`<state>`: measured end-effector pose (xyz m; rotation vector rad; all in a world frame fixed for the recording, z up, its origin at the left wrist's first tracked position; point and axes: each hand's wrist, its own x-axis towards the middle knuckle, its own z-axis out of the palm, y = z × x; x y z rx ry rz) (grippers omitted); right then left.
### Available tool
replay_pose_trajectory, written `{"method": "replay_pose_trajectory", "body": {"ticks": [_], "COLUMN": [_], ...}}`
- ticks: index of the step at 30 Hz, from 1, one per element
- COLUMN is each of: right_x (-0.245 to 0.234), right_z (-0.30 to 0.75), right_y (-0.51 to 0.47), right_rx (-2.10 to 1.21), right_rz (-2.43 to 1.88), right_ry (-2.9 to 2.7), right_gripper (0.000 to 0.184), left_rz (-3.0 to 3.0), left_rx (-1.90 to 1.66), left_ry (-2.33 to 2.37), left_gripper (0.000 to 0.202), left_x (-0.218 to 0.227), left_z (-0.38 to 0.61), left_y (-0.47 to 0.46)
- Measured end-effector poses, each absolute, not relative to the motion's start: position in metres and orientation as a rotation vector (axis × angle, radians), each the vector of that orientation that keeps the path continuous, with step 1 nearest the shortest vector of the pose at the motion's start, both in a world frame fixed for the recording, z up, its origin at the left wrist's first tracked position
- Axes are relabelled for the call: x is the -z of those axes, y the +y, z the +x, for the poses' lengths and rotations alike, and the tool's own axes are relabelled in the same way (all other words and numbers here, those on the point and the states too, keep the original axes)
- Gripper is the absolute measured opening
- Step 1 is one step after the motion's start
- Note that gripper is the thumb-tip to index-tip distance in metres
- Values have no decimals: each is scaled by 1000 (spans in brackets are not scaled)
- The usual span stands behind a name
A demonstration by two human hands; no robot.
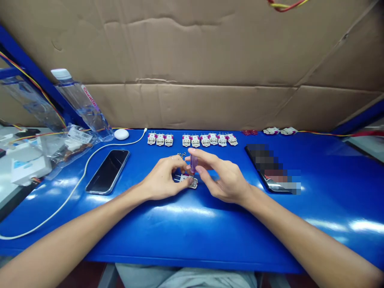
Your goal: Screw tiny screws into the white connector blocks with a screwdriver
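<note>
At the middle of the blue table, my left hand (pixel 163 178) pinches a small white plug part with metal pins (pixel 193 184) against the surface. My right hand (pixel 226 176) grips a short screwdriver with a clear purple handle (pixel 193 162), held upright over that part. Its tip meets the part or sits just above it; I cannot tell which. Right behind my fingers lie several small screws (pixel 181 155). Farther back, several similar white and purple plug parts (pixel 195 140) stand in a row with their pins pointing away.
A phone (pixel 108 172) and white cable (pixel 87 168) lie left, near a tilted water bottle (pixel 87 106) and a white oval case (pixel 121 134). To the right is a dark, partly blurred phone (pixel 261 164). Red pieces (pixel 250 132) and white parts (pixel 288 131) sit by the cardboard wall (pixel 192 104).
</note>
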<state>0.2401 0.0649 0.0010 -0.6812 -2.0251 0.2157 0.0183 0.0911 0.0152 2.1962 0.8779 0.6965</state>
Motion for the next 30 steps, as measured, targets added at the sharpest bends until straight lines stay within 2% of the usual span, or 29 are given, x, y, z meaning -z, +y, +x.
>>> {"method": "replay_pose_trajectory", "body": {"ticks": [5,15,30], "right_x": [0,-4,0], "right_z": [239,242,241], "right_y": [65,64,64], "right_rx": [-228,-239,-377], "right_rz": [-689,-657,-685], "right_ry": [-1969,-1864,-1870], "right_gripper": [57,61,56], "left_rz": [2267,2281,2285], "left_rx": [-672,-683,-631], "left_ry": [847,797,773], "left_gripper": [5,14,9], "left_x": [-18,-19,-19], "left_z": [14,12,11], "left_y": [95,96,98]}}
